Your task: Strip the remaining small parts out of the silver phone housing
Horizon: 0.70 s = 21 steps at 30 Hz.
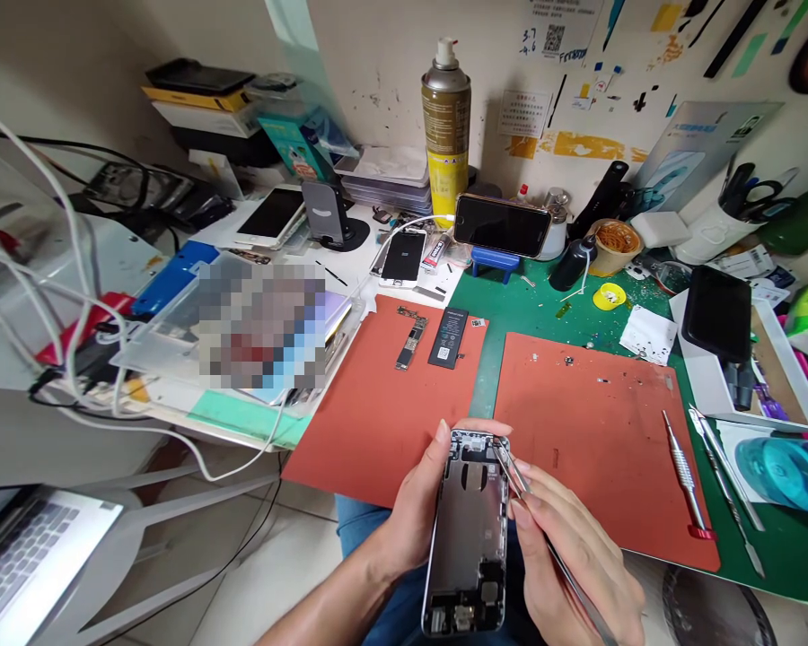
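My left hand [421, 493] grips an opened smartphone housing [475, 529] by its left side and top edge, tilted over my lap at the table's front. In my right hand [566, 538] is a pair of metal tweezers [557, 558], their tips touching the housing's top right corner. Whether the tips pinch a small part there is too fine to tell. Beyond the housing, a phone logic board [412, 339] and a black phone battery [448, 337] lie side by side on the left orange mat [370, 413].
A screwdriver [683, 471] and several metal tools lie right of the right orange mat [579, 431]. A spray can [446, 135] stands at the back by a propped phone [502, 226]. White cables [74, 269] hang at left; a laptop [37, 561] sits lower left.
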{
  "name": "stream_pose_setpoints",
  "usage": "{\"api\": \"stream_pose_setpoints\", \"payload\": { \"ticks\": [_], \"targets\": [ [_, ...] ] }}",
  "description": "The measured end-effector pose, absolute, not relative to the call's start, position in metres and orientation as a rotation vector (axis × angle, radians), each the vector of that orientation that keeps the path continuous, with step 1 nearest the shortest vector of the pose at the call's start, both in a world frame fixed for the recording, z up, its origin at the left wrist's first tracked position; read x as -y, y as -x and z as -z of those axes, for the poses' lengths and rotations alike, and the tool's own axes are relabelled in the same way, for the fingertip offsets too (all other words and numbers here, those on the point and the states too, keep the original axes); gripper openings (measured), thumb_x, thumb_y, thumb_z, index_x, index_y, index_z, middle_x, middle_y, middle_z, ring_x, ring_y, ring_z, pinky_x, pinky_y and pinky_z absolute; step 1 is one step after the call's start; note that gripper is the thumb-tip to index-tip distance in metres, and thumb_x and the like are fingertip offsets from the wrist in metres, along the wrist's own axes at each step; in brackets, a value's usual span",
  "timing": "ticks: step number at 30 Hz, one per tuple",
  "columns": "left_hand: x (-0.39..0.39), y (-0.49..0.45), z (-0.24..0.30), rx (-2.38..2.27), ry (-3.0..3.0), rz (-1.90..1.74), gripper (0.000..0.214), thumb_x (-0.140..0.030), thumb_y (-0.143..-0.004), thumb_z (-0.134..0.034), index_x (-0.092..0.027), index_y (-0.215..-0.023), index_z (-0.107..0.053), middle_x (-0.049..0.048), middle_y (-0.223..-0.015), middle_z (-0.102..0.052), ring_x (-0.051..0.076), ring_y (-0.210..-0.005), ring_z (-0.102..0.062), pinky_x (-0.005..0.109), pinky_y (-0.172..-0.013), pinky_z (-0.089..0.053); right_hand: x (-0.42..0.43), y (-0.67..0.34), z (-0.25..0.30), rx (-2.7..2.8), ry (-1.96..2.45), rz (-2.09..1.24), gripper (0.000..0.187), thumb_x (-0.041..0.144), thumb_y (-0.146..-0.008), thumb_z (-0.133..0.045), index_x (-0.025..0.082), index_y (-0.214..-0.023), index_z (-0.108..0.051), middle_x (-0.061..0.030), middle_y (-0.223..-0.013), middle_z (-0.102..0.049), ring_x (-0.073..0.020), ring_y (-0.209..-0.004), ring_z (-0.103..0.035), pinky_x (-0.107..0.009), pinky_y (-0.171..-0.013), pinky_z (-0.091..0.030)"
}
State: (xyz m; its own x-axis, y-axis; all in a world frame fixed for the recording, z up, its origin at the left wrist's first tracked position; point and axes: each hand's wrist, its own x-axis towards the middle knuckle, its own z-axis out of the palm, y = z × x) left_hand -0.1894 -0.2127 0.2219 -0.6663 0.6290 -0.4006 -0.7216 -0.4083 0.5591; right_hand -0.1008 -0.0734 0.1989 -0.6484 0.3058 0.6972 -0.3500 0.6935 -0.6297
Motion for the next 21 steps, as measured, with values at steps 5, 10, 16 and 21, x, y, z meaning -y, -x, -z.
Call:
{"api": "stream_pose_setpoints", "payload": {
  "ticks": [5, 10, 16, 21],
  "targets": [
    [0.212, 0.19, -0.221, -0.88, 0.143, -2.124, 0.065, -0.076, -0.101, -0.058, -0.02, -0.131, -0.073, 0.0121, -0.103, -0.081, 0.024, -0.086, -0.076, 0.035, -0.084, -0.059, 0.076, 0.103, -0.205, 2.036, 0.02, -0.991, 0.029, -0.002, -0.091, -0.081, 0.015, -0.115, -0.081, -0.0079, -0.115, -0.084, -0.0299, -0.105, -0.084, -0.042, -0.083, -0.075],
    [0.211, 0.191, -0.218, -0.824, 0.123, -2.134, 0.06, -0.071, -0.103, -0.059, -0.021, -0.13, -0.075, 0.0106, -0.098, -0.081, 0.023, -0.081, -0.076, 0.033, -0.077, -0.059, 0.074, 0.106, -0.214, 2.041, 0.061, -0.955, 0.019, -0.001, -0.091, -0.082, 0.011, -0.105, -0.08, -0.0089, -0.107, -0.085, -0.0265, -0.097, -0.085, -0.037, -0.08, -0.073],
    [0.21, 0.191, -0.22, -0.777, 0.129, -2.151, 0.056, -0.068, -0.104, -0.06, -0.021, -0.129, -0.077, 0.0106, -0.098, -0.082, 0.024, -0.083, -0.078, 0.034, -0.08, -0.06, 0.074, 0.105, -0.218, 2.067, 0.086, -0.965, 0.017, 0.001, -0.093, -0.081, 0.012, -0.105, -0.081, -0.009, -0.106, -0.085, -0.0254, -0.096, -0.085, -0.036, -0.078, -0.073],
    [0.21, 0.19, -0.22, -0.782, 0.109, -2.148, 0.056, -0.068, -0.104, -0.061, -0.021, -0.129, -0.077, 0.0113, -0.102, -0.083, 0.024, -0.087, -0.078, 0.034, -0.083, -0.06, 0.071, 0.103, -0.218, 2.11, 0.049, -0.942, 0.021, -0.001, -0.091, -0.082, 0.012, -0.108, -0.08, -0.009, -0.108, -0.085, -0.0245, -0.098, -0.084, -0.035, -0.081, -0.072]
  ]
}}
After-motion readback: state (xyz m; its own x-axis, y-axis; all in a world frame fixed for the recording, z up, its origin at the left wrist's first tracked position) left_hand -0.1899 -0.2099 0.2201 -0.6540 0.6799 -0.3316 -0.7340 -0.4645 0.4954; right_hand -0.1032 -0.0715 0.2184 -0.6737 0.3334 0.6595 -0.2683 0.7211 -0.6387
